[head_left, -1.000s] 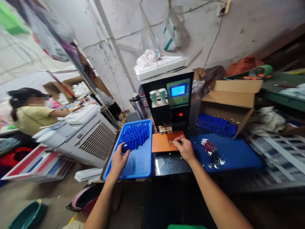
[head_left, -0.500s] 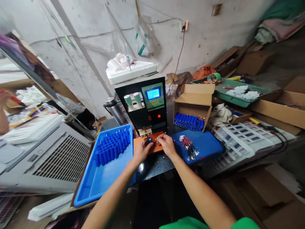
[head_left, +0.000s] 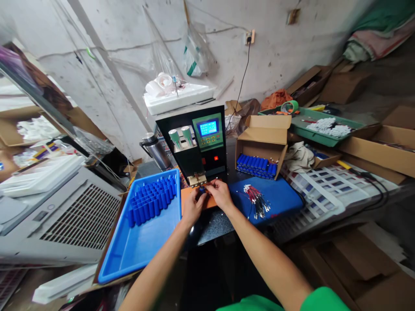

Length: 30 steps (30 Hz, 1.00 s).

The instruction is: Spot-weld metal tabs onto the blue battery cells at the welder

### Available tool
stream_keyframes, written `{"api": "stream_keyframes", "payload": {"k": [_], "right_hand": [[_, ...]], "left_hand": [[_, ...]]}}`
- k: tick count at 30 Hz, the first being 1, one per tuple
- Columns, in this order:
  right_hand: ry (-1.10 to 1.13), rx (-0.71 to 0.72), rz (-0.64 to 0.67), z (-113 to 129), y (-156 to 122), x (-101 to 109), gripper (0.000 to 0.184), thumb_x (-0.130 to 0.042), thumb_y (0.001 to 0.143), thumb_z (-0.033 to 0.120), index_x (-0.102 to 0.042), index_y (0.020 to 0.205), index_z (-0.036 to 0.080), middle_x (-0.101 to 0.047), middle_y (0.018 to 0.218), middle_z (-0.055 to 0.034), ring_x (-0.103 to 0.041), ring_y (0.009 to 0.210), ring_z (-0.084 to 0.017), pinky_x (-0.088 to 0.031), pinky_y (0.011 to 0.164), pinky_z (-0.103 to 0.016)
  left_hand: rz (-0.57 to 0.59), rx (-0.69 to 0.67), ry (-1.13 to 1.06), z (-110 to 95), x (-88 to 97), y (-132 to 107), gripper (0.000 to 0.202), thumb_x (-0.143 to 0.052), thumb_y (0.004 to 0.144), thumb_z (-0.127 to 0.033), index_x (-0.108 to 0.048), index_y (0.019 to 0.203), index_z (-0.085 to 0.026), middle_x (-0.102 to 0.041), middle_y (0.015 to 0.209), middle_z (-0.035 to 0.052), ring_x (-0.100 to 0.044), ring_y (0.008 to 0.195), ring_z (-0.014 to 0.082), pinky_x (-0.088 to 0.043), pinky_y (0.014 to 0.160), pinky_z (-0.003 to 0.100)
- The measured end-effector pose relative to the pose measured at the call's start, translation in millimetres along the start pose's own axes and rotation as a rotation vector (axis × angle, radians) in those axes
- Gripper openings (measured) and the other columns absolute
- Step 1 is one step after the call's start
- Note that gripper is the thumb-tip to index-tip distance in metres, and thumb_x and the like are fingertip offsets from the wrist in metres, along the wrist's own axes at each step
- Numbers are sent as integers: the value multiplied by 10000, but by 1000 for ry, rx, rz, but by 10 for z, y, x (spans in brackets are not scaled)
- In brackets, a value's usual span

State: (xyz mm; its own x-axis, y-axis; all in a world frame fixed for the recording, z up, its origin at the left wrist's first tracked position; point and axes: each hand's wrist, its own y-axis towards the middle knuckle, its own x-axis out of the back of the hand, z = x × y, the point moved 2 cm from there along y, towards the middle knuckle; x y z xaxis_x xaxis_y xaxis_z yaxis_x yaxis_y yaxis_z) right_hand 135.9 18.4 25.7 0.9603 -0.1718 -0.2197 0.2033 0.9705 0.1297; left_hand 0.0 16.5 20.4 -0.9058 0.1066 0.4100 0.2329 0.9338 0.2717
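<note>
Both my hands meet on the orange pad (head_left: 187,195) below the welding head of a black machine (head_left: 194,138) with a green panel and blue screen. My left hand (head_left: 192,206) is closed round a small blue cylinder cell (head_left: 202,190), held upright under the head. My right hand (head_left: 220,193) pinches at the top of the same cell; what its fingertips hold is too small to make out. A blue tray (head_left: 129,250) with rows of upright blue cells (head_left: 152,201) lies left of my hands.
A blue mat (head_left: 282,196) carries a bundle of red-and-black wires (head_left: 256,199). Behind it an open cardboard box (head_left: 264,138) holds more blue cells. A steel flask (head_left: 154,150) stands left of the machine, a grey vented unit (head_left: 65,216) at far left, cartons and a green tray (head_left: 311,131) at right.
My left hand left the blue tray with a cell and joined the right hand on the orange pad; both then moved the cell up under the welding head. The view swung right.
</note>
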Motion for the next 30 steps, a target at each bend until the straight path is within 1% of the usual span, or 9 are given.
{"api": "stream_keyframes", "payload": {"k": [4, 7, 9, 13, 16, 22, 30], "right_hand": [[-64, 32, 4, 36, 5, -10, 145, -622, 743, 326, -642, 694, 191, -656, 648, 4, -586, 618, -158, -441, 592, -254], [-149, 38, 20, 27, 12, -9, 174, -610, 757, 350, -655, 707, 190, -676, 681, -5, -602, 647, -164, -446, 616, -255], [-221, 38, 30, 8, 21, -9, 177, -606, 762, 354, -666, 724, 192, -685, 701, -9, -611, 672, -168, -448, 631, -255], [-330, 53, 37, -4, 38, -13, 167, -591, 778, 338, -670, 731, 199, -686, 702, -7, -612, 685, -168, -446, 640, -252], [-351, 61, 52, 16, 43, -19, 169, -600, 783, 341, -674, 729, 200, -692, 708, -11, -620, 682, -171, -443, 637, -254], [-370, 82, 65, 30, 55, -19, 195, -624, 795, 375, -703, 752, 202, -714, 737, -24, -637, 697, -182, -449, 649, -265], [-369, 76, 68, 47, 47, -12, 172, -631, 798, 355, -710, 763, 206, -725, 762, -30, -653, 733, -197, -463, 665, -275]], "left_hand": [[-8, 13, 21, 48, -1, 1, 339, -558, 866, -354, -615, 1131, -150, -687, 1119, 96, -634, 1045, 229, -476, 972, 402], [-2, 5, -11, 56, -9, 4, 358, -555, 868, -361, -613, 1154, -153, -684, 1127, 96, -632, 1058, 233, -477, 972, 399], [-5, -7, -27, 46, -13, 6, 359, -560, 865, -357, -617, 1154, -152, -692, 1100, 93, -634, 1055, 235, -477, 969, 394], [-26, -14, -5, 21, -9, 4, 320, -565, 864, -339, -629, 1112, -147, -706, 1032, 81, -650, 987, 226, -497, 923, 382], [-21, -20, -2, 22, -7, 5, 331, -561, 868, -335, -625, 1136, -150, -706, 1054, 81, -650, 992, 225, -496, 925, 382], [-14, -17, -32, 52, -8, 12, 388, -563, 868, -361, -612, 1191, -151, -689, 1134, 96, -631, 1075, 240, -467, 987, 401], [-11, -8, -11, 50, -5, 6, 396, -558, 874, -363, -605, 1211, -160, -687, 1144, 94, -628, 1086, 243, -464, 997, 413]]}}
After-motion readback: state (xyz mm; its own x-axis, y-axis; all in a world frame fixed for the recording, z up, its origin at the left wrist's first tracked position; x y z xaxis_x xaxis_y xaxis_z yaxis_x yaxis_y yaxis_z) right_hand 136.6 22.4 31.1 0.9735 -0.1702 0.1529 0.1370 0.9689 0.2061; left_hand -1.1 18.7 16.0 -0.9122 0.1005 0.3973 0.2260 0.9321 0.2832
